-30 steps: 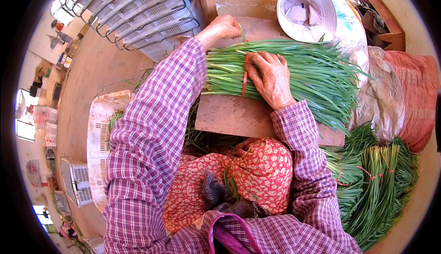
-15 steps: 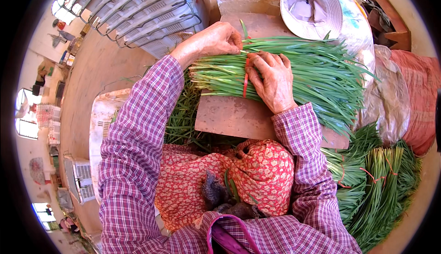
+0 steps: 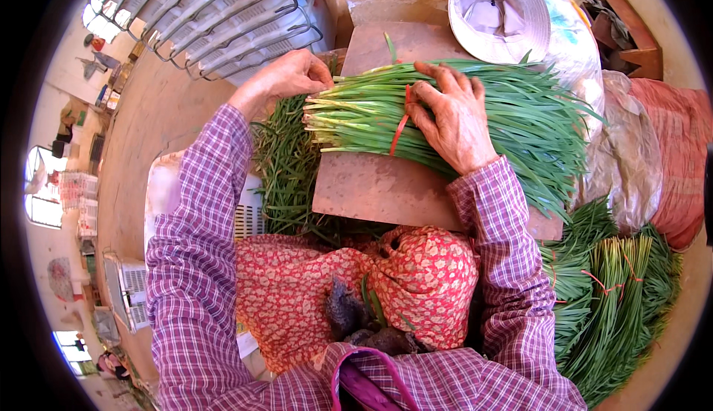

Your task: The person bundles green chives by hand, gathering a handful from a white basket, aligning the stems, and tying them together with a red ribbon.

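A thick bunch of garlic chives (image 3: 520,121) lies across a brown board (image 3: 371,188), pale stem ends to the left and green leaves to the right. A red tie (image 3: 399,130) crosses the bunch near its stems. My right hand (image 3: 453,118) rests on top of the bunch just right of the tie, fingers spread over the leaves. Beside the upper stem ends, my left hand (image 3: 290,75) has thumb and fingers pinched together. Anything between those fingertips is too small or hidden to make out.
Loose green leaves (image 3: 286,166) fill a white crate (image 3: 249,214) left of the board. More tied chive bundles (image 3: 613,292) lie at the lower right. A pale hat (image 3: 497,14) sits beyond the board, beside plastic sacks (image 3: 624,151). A metal rack (image 3: 215,21) and grey crates stand far left.
My left hand has moved left, from beside the tie to the stem ends. My right hand has shifted slightly right and its fingers have spread. The tie now slants more.
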A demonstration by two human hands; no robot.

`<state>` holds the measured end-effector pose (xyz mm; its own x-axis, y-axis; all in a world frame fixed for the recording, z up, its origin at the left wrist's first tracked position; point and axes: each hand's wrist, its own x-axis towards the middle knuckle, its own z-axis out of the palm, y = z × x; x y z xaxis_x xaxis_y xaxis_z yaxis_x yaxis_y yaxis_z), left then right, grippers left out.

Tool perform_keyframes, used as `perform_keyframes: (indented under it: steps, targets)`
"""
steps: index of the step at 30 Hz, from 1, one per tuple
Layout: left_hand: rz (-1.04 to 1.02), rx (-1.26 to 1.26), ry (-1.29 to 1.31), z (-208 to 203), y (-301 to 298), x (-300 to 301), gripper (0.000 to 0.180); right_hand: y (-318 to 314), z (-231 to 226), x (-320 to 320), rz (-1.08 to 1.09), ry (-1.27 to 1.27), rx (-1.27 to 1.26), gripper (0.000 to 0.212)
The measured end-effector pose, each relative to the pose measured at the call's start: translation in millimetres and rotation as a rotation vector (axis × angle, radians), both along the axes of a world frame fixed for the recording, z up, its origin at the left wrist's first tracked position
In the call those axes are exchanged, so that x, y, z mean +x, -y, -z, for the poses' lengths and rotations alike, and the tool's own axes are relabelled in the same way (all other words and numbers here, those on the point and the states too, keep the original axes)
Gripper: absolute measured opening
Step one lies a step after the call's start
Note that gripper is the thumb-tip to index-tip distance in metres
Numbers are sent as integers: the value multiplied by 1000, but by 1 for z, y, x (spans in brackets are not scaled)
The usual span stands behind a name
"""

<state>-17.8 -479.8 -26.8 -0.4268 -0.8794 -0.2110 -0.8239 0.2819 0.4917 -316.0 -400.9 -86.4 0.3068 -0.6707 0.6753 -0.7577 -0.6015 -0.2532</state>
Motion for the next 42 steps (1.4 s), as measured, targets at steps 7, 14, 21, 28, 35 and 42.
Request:
perform_keyframes:
  steps: [7, 14, 21, 28, 35, 42]
  targets:
    - [154, -568, 184, -41, 67, -32, 34, -1, 15, -1, -85, 65, 157, 23]
    - [-156, -217, 124, 55, 81, -105, 27, 0, 18, 0, -82, 80, 129, 23]
    - [-265, -105, 211, 67, 85, -122, 50, -2, 17, 3, -55, 107, 110, 22]
    - [-366, -184, 263, 82, 87, -132, 44, -4, 24, 10, -62, 166, 89, 18]
    - [-237, 99, -313, 75, 68, -141, 19, -15, 32, 0, -43, 178, 71, 18]
    - [-97, 122, -399, 45, 16, -165, 15, -36, 39, -8, -30, 215, 70, 18]
